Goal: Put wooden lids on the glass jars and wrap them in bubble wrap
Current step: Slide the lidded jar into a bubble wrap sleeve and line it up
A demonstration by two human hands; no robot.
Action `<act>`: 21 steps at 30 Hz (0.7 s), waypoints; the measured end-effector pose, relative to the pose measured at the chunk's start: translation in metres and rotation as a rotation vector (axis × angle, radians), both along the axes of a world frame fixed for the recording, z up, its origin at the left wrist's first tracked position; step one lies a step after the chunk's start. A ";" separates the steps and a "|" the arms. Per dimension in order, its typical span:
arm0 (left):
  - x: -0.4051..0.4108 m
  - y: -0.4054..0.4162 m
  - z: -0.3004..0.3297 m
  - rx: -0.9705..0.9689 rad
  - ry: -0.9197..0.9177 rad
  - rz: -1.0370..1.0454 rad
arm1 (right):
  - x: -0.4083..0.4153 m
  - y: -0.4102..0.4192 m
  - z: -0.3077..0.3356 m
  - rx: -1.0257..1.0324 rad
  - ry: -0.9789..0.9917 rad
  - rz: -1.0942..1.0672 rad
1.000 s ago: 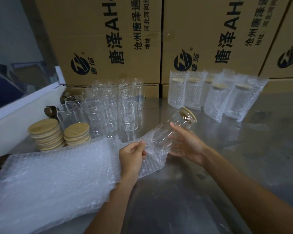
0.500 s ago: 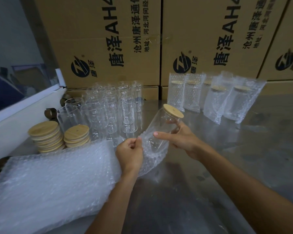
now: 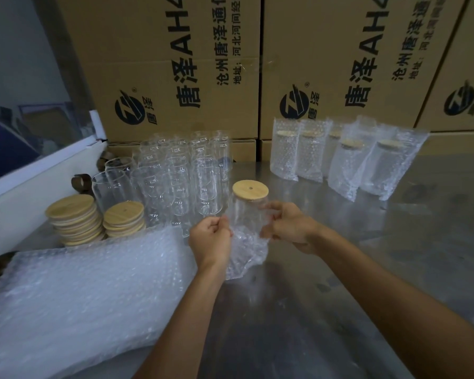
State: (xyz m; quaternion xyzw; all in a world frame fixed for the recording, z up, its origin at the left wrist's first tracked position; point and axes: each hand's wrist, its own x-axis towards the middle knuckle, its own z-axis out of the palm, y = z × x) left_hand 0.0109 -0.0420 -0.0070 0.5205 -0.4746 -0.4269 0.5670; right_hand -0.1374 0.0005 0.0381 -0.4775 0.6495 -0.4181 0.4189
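At the centre of the frame my left hand (image 3: 210,239) and my right hand (image 3: 288,228) hold a bubble wrap bag (image 3: 246,255) by its upper edges, fingers curled and pinching the film on each side. Between them a glass jar (image 3: 248,214) stands upright, its lower part inside the bag, its wooden lid (image 3: 250,189) on top and clear of the wrap. Left of centre stand bare jars (image 3: 181,176) in a cluster, with two stacks of lids (image 3: 93,218) beside them. At lower left lies a pile of bubble wrap bags (image 3: 80,291) on the metal table (image 3: 394,255). At upper right five wrapped jars (image 3: 340,157) stand before cardboard boxes (image 3: 326,50).
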 end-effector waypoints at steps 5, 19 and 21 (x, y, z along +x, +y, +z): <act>0.000 -0.001 0.008 0.032 0.090 0.011 | -0.004 -0.001 0.003 -0.039 -0.100 -0.118; 0.008 0.006 0.067 -0.049 0.299 0.023 | -0.005 -0.010 0.049 -0.279 -0.261 -0.202; 0.012 0.007 0.078 -0.063 0.321 0.023 | -0.010 -0.012 0.058 -0.304 -0.284 -0.204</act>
